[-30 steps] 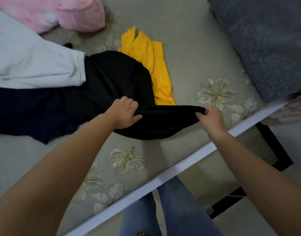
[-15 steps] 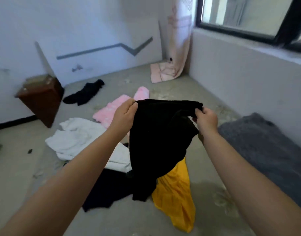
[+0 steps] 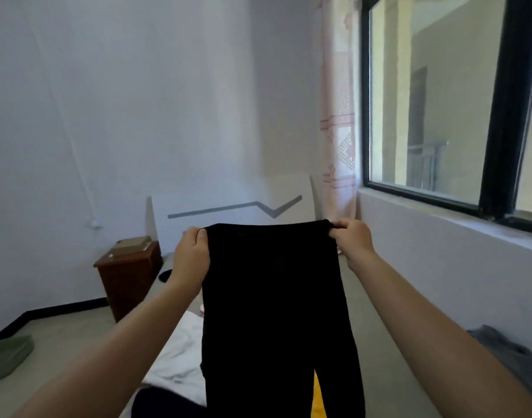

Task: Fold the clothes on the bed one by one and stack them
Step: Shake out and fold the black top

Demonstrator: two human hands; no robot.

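At centre frame, black trousers [image 3: 277,312] hang full length, lifted off the bed [image 3: 379,357] a second ago (so folding can begin); left hand [image 3: 191,254] at 9 o'clock, right hand [image 3: 350,238] at 3, each pinching the waistband.

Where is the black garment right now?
In the head view it hangs mid-frame: the black garment is held up by its top edge between the left hand and right hand, above the bed.

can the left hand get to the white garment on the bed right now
Probably not as things stand. The left hand grips one top corner of the black garment, held up with the right hand. The white garment lies uncovered below; it would have to let go first.
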